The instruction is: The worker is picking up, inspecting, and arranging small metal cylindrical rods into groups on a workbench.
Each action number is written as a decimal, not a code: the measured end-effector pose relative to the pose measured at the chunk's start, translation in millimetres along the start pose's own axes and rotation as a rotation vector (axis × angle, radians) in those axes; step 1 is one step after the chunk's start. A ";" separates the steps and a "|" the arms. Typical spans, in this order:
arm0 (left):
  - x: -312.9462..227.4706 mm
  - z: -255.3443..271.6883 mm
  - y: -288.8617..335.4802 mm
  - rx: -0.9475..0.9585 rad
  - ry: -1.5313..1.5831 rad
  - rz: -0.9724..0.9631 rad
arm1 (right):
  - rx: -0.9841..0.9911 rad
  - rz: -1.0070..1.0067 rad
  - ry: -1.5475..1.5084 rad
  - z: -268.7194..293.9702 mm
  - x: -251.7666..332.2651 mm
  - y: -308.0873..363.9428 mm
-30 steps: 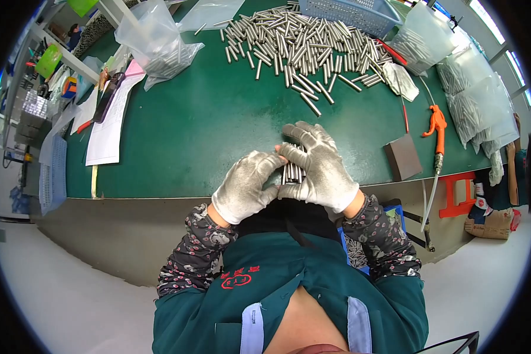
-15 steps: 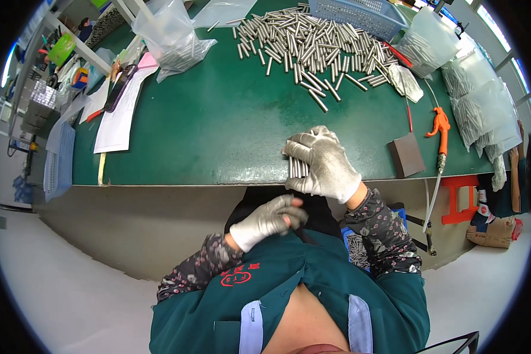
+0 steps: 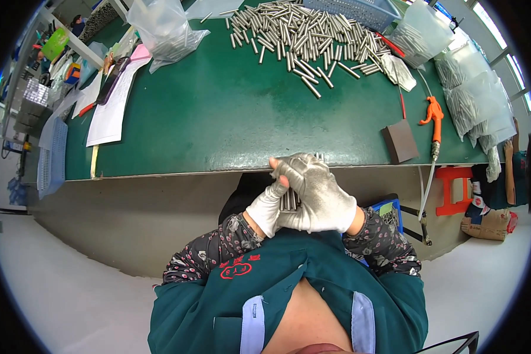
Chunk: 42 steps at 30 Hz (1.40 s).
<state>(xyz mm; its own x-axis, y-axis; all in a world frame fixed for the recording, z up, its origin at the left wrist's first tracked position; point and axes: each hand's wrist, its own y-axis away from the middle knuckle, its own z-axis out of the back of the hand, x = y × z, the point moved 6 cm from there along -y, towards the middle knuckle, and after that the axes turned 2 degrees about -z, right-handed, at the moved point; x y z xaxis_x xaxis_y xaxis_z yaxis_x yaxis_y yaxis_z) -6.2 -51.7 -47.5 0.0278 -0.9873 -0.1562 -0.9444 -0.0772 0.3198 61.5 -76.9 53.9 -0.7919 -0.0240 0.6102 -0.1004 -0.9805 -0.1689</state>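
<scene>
In front of my body, just off the table's near edge, both gloved hands are together around a bundle of short steel pins [image 3: 289, 202]. My right hand [image 3: 321, 192], in a grey-white glove, is wrapped over the bundle from above, its fingers bent. Against the bundle's left side presses my left hand [image 3: 266, 206], its bare thumb tip up beside the right hand's fingers; its other fingers are mostly hidden. A few pin ends show past the right hand's far side. Farther off on the table lies a big loose heap of the same pins [image 3: 304, 35].
The green table [image 3: 218, 118] bears a blue basket [image 3: 360, 13] behind the heap, bags of pins [image 3: 475, 94] at the right, and another bag [image 3: 165, 35] at the left. An orange air gun [image 3: 434, 118] and a brown block [image 3: 400, 141] lie at the right. Papers [image 3: 115, 112] lie left.
My right hand has drawn the pins back off the table toward my body. The left hand has come up from below and met it at the bundle. The view has shifted slightly.
</scene>
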 end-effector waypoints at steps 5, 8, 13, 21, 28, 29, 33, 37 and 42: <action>7.5 -8.7 6.9 0.042 -0.003 0.045 | 0.142 -0.200 -0.390 -2.3 -2.5 1.5; 11.1 -9.3 7.4 -0.011 0.005 0.036 | 0.126 -0.260 -0.564 -10.8 -3.2 -0.7; 4.4 -6.4 12.0 -0.022 -0.067 0.061 | 0.032 -0.516 -1.208 -11.7 4.1 -2.2; -38.1 -40.1 9.0 0.137 -0.118 -0.203 | -0.212 0.024 -0.559 36.7 33.3 -28.8; -100.0 -70.2 -52.3 0.265 -0.367 -0.488 | -0.612 0.035 -0.636 45.5 -15.1 -70.7; -108.4 -71.2 -57.1 0.286 -0.384 -0.496 | -0.625 0.059 -0.627 47.7 -21.2 -74.4; -131.0 -69.5 -75.4 0.233 -0.687 -0.507 | -0.746 -0.030 -0.143 59.0 -36.4 -73.0; -144.8 -60.1 -98.8 0.240 -0.846 -0.655 | -0.778 -0.088 -0.052 53.8 -51.2 -71.4; -147.7 -41.2 -110.0 0.220 -0.824 -0.731 | -0.771 -0.256 -0.471 26.5 -98.3 -72.5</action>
<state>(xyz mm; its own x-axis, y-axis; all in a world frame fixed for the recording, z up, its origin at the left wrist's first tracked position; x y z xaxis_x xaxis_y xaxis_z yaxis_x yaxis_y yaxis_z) 107.0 96.9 -21.1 0.4506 -0.3157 -0.8350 -0.8296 -0.4936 -0.2611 162.6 -8.7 26.7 -0.3822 -0.0675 0.9216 -0.7426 -0.5712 -0.3498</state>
